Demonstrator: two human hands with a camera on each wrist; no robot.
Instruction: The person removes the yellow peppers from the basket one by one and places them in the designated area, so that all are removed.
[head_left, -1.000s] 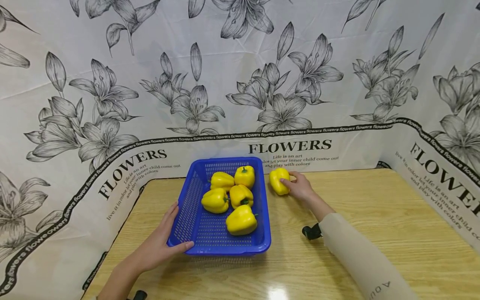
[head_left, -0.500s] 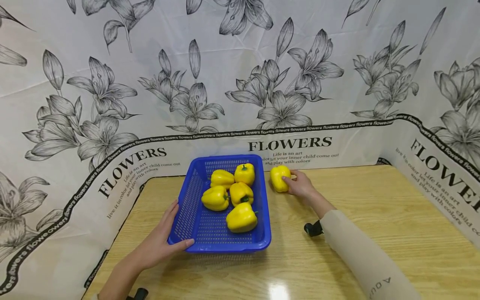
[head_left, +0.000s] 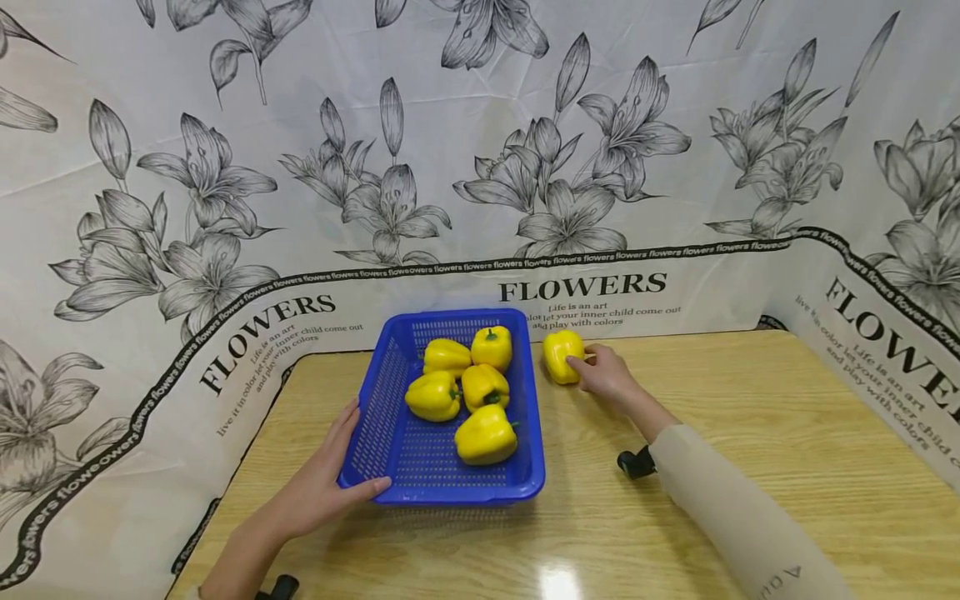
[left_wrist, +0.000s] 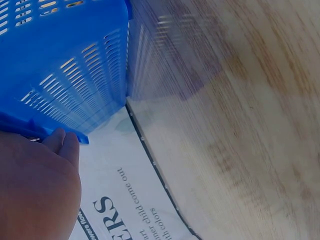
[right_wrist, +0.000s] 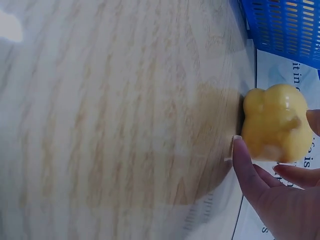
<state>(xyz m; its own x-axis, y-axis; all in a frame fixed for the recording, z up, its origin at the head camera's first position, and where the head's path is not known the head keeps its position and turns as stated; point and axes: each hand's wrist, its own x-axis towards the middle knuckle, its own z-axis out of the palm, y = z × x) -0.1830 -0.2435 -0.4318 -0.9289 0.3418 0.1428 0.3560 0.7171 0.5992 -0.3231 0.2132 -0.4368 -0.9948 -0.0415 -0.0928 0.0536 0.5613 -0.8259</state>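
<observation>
Yellow pepper (head_left: 562, 357) on the surface (head_left: 750, 400), just right of the blue basket (head_left: 465, 493), towards its far end. Right hand (head_left: 611, 379) at it: thumb touching, fingers partly spread at its right side; can't tell if gripped. Left hand (head_left: 318, 479) holds basket at near left corner, thumb over rim, fingers along outer left wall. Five more peppers (head_left: 486, 437) inside basket. Flower-print cloth (head_left: 517, 225) behind.
</observation>
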